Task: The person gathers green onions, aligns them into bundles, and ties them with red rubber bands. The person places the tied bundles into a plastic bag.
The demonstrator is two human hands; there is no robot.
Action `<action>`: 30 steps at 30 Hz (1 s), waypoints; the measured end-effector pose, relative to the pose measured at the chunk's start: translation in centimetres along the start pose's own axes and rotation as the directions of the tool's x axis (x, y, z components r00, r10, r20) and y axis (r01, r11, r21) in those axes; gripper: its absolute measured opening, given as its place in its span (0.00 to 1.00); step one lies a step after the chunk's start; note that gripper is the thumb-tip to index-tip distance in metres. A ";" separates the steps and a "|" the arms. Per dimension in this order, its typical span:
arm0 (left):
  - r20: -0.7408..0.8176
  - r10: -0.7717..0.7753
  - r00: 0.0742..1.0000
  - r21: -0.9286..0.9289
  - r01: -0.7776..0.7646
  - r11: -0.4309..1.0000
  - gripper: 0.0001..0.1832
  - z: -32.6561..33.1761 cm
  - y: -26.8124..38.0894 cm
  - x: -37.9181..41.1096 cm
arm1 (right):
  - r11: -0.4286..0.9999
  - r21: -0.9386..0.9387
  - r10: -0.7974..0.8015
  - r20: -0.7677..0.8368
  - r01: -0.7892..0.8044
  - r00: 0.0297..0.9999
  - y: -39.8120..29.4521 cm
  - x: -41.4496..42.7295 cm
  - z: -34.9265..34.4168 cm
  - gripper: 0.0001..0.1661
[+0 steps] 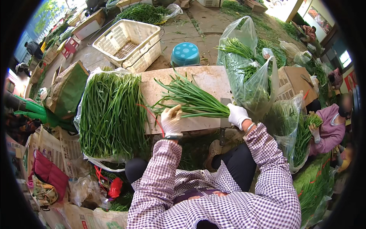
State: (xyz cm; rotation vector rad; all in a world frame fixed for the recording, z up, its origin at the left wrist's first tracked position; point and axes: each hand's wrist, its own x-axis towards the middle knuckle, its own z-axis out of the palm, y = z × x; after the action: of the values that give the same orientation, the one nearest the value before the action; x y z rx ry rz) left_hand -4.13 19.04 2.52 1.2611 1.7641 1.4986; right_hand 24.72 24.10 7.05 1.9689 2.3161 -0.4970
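Note:
My right hand [239, 115], in a white glove, grips a bunch of long green garlic chives [197, 98] by the stem end, over a stained white board [186, 126]. The leaves fan out to the left across the board. My left hand [171, 118], in a white glove with soiled fingertips, is by the lower leaves with its fingers bent; it is blurred, and whether it touches a leaf is not plain. A thin red strip [153, 114] lies beside it. A large stack of chives [113, 114] rests in a plastic-lined holder left of the board.
Beyond the board stand a white plastic crate [143, 54] and a blue stool [185, 53]. Clear plastic bags of greens [248, 71] stand at the board's right end, near a cardboard box [297, 83]. A person in a pink top [328, 128] holds greens at the far right.

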 end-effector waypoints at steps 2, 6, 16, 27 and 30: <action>0.122 0.009 0.993 0.133 -0.025 0.991 0.17 1.2 0.7 1.6 | 1.000 0.001 -0.006 -0.017 0.006 1.000 -0.3 -0.3 0.0 0.09; 0.237 0.044 0.970 0.278 -0.111 0.954 0.16 2.6 -0.7 3.1 | 1.000 -0.003 -0.022 -0.045 0.022 0.999 -0.8 -0.7 0.1 0.09; 0.283 0.101 0.954 0.249 -0.174 0.953 0.14 3.3 -1.5 3.3 | 0.999 0.004 -0.047 -0.064 0.048 0.997 -0.7 -0.7 1.0 0.08; 0.119 -0.491 0.863 -0.604 0.456 0.654 0.06 2.2 -5.8 3.6 | 0.997 -0.059 -0.060 -0.122 0.053 0.991 -0.6 -1.3 0.2 0.09; 0.229 -0.437 0.870 -0.459 0.493 0.739 0.07 -3.0 -3.1 1.1 | 0.998 -0.065 -0.013 -0.119 0.005 0.993 1.0 -1.8 -0.9 0.10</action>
State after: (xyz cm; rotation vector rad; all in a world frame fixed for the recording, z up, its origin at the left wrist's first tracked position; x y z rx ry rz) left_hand -8.08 18.71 0.63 0.5580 1.3443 1.4219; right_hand 26.15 22.79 8.18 2.0116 2.3784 -0.3089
